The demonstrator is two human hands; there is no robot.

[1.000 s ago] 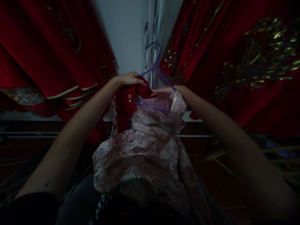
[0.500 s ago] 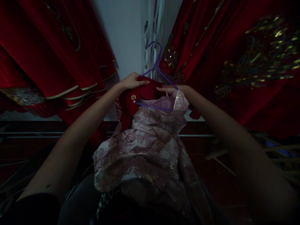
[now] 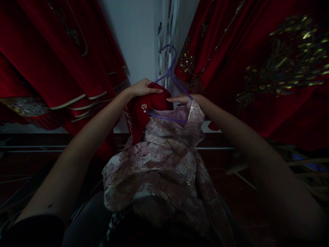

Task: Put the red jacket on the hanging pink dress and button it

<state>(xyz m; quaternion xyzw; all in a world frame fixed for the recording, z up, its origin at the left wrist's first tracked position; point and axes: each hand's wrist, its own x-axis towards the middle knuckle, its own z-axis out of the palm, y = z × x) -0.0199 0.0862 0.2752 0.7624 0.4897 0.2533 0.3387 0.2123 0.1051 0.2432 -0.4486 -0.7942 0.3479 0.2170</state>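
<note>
A pink and white brocade dress [image 3: 169, 164] with gold threads lies over my lap, its right shoulder hooked on a purple hanger [image 3: 172, 65]. At the hanger's left side, a red garment [image 3: 138, 120] with a white beaded flower ornament lies against the dress. My left hand [image 3: 144, 88] is closed on the red garment's upper edge, thumb on top. My right hand [image 3: 186, 99] is by the dress's right shoulder and the hanger's arm, fingers stretched leftward. Its fingertips reach the red garment's edge; the underside of this hand is hidden.
Red cloth with pale trim [image 3: 69, 68] hangs at left. More red cloth with gold sequins [image 3: 295, 58] hangs at right. Between them are a pale wall [image 3: 131, 37] and white scrolled metalwork [image 3: 167, 20]. A wooden frame [image 3: 295, 163] stands at lower right. The light is dim.
My right fingers have shifted slightly left. The red garment's upper edge has moved left and bunched into a rounder fold. My left hand and the hanger have barely moved.
</note>
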